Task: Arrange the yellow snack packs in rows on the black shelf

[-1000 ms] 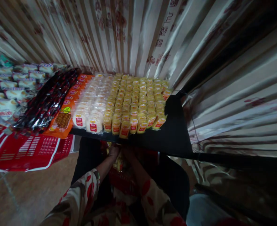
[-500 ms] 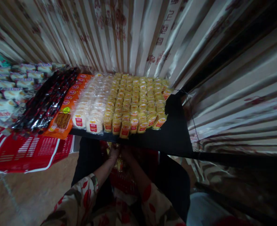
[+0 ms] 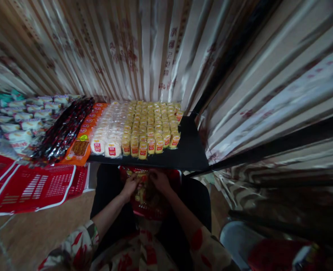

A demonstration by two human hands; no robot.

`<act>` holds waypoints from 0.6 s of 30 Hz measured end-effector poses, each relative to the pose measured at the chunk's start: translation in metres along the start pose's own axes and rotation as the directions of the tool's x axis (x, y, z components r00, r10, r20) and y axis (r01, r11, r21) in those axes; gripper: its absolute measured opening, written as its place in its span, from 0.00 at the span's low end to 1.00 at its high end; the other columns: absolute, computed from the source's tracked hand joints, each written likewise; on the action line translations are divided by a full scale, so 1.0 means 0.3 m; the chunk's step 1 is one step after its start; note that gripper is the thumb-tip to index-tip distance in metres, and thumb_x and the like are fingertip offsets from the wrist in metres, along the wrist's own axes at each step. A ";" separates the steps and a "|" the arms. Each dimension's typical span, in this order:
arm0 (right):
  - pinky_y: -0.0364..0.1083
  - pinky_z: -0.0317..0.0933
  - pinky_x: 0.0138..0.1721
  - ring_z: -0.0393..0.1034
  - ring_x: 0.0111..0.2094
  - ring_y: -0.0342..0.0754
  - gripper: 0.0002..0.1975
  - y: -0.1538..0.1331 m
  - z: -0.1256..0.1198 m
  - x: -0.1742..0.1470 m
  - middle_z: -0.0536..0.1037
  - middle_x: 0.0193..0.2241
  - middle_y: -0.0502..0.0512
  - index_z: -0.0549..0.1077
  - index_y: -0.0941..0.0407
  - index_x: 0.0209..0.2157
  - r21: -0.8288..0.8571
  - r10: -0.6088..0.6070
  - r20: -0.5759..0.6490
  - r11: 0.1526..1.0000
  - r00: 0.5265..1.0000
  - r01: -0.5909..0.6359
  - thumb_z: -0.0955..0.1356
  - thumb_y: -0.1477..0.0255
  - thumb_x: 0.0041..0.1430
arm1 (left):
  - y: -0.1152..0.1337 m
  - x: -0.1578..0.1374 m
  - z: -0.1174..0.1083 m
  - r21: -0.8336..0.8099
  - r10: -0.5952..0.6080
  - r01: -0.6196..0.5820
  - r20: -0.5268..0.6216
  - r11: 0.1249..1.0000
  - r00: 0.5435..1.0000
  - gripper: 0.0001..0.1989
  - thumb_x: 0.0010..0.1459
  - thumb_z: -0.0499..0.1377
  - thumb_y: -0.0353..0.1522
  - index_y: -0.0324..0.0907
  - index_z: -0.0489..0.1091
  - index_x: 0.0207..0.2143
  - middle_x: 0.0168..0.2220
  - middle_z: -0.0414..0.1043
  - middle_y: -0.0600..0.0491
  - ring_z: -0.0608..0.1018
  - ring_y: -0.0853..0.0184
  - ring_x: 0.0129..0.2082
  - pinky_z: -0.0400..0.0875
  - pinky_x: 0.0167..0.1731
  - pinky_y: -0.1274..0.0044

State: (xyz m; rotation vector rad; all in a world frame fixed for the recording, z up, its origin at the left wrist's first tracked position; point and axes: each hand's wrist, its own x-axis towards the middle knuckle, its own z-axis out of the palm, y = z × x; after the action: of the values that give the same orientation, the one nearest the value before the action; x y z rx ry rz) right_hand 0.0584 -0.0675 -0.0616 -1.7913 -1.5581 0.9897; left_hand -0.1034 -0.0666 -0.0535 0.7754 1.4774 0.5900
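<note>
My left hand is over a red basket between my knees, its fingers closed on a small yellow-wrapped snack packet. Beside it, my right hand is curled above the same basket; its fingertips are dim, and what they hold is hidden. More yellow packets lie in the basket below my hands. On the black shelf just ahead, matching yellow snack packets stand in tight rows.
Left of the yellow rows on the black shelf are white round packets, an orange bag, dark shiny packets and white packets. Another red basket is at lower left. Pleated curtains hang behind.
My view has shifted, showing more of the basket below the shelf edge. Both hands have come out from under the edge toward me and are farther apart.
</note>
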 end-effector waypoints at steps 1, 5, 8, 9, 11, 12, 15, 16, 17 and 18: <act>0.46 0.62 0.46 0.71 0.40 0.47 0.14 -0.011 -0.020 -0.017 0.77 0.38 0.53 0.76 0.52 0.39 0.000 -0.037 -0.006 0.999 0.999 0.037 0.65 0.77 0.51 | 0.015 -0.021 -0.005 -0.030 -0.017 0.018 0.029 0.999 0.999 0.07 0.56 0.54 0.28 0.39 0.66 0.38 0.23 0.69 0.57 0.73 0.74 0.21 0.68 0.24 0.83; 0.47 0.62 0.47 0.69 0.42 0.48 0.14 -0.045 -0.081 -0.072 0.76 0.39 0.55 0.76 0.53 0.40 0.021 -0.153 -0.013 0.988 0.988 0.154 0.67 0.75 0.49 | 0.084 -0.104 -0.013 -0.116 0.011 0.003 0.122 0.993 0.992 0.05 0.55 0.56 0.27 0.38 0.67 0.36 0.24 0.70 0.57 0.73 0.76 0.21 0.67 0.24 0.85; 0.49 0.61 0.48 0.69 0.43 0.49 0.18 -0.057 -0.115 -0.094 0.75 0.42 0.57 0.74 0.54 0.43 0.134 -0.086 -0.088 0.986 0.992 0.097 0.69 0.73 0.47 | 0.145 -0.162 -0.009 -0.157 0.052 -0.020 0.199 0.987 0.979 0.04 0.55 0.57 0.28 0.37 0.67 0.35 0.26 0.72 0.54 0.74 0.76 0.21 0.67 0.23 0.86; 0.50 0.62 0.47 0.70 0.42 0.49 0.19 -0.062 -0.127 -0.100 0.75 0.42 0.57 0.73 0.55 0.44 0.218 -0.030 -0.105 0.975 0.994 0.053 0.69 0.71 0.47 | 0.164 -0.180 -0.005 -0.185 0.056 -0.012 0.232 0.983 0.971 0.05 0.55 0.58 0.28 0.37 0.67 0.35 0.28 0.73 0.53 0.75 0.75 0.22 0.68 0.23 0.86; 0.48 0.65 0.42 0.72 0.38 0.48 0.20 -0.075 -0.154 -0.116 0.76 0.39 0.57 0.72 0.56 0.44 0.422 0.077 -0.075 0.906 0.994 -0.038 0.69 0.67 0.47 | 0.195 -0.213 0.006 -0.252 0.064 0.011 0.289 0.968 0.955 0.07 0.54 0.58 0.27 0.37 0.66 0.37 0.31 0.74 0.50 0.78 0.72 0.25 0.70 0.26 0.84; 0.47 0.65 0.38 0.72 0.36 0.48 0.20 -0.085 -0.169 -0.128 0.77 0.37 0.57 0.71 0.57 0.43 0.515 0.115 -0.041 0.853 0.993 -0.078 0.69 0.65 0.47 | 0.205 -0.228 0.015 -0.285 0.074 0.020 0.314 0.958 0.947 0.08 0.54 0.58 0.26 0.37 0.66 0.38 0.33 0.75 0.49 0.79 0.70 0.27 0.71 0.27 0.83; 0.42 0.63 0.30 0.72 0.31 0.45 0.24 -0.127 -0.216 -0.172 0.77 0.29 0.52 0.70 0.56 0.42 0.700 0.183 0.031 0.697 0.983 -0.152 0.71 0.59 0.44 | 0.219 -0.259 0.057 -0.359 0.107 0.034 0.367 0.933 0.924 0.11 0.53 0.57 0.25 0.35 0.66 0.41 0.36 0.75 0.45 0.79 0.67 0.32 0.73 0.33 0.80; 0.41 0.62 0.29 0.72 0.30 0.45 0.23 -0.143 -0.231 -0.187 0.77 0.28 0.51 0.70 0.56 0.41 0.737 0.199 0.031 0.658 0.980 -0.157 0.72 0.59 0.43 | 0.219 -0.265 0.075 -0.374 0.119 0.036 0.383 0.927 0.916 0.12 0.54 0.57 0.25 0.35 0.65 0.42 0.37 0.75 0.44 0.79 0.66 0.33 0.73 0.34 0.79; 0.40 0.61 0.28 0.72 0.29 0.44 0.22 -0.159 -0.244 -0.201 0.77 0.27 0.51 0.71 0.56 0.39 0.766 0.209 0.020 0.626 0.978 -0.149 0.72 0.58 0.43 | 0.219 -0.268 0.095 -0.384 0.129 0.037 0.399 0.923 0.908 0.13 0.54 0.57 0.26 0.35 0.65 0.43 0.38 0.75 0.44 0.79 0.66 0.34 0.73 0.35 0.79; 0.40 0.61 0.28 0.71 0.29 0.43 0.21 -0.174 -0.256 -0.213 0.77 0.27 0.51 0.71 0.56 0.36 0.789 0.210 0.005 0.600 0.978 -0.133 0.73 0.58 0.42 | 0.220 -0.270 0.116 -0.390 0.138 0.036 0.411 0.920 0.901 0.14 0.54 0.57 0.26 0.35 0.64 0.44 0.39 0.75 0.43 0.79 0.66 0.34 0.73 0.36 0.78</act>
State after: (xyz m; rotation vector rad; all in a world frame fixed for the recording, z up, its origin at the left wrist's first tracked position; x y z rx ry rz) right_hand 0.0884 -0.1176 0.0346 -1.3024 -0.6708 1.3859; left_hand -0.0641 -0.0898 0.0467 0.5829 0.8917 0.6766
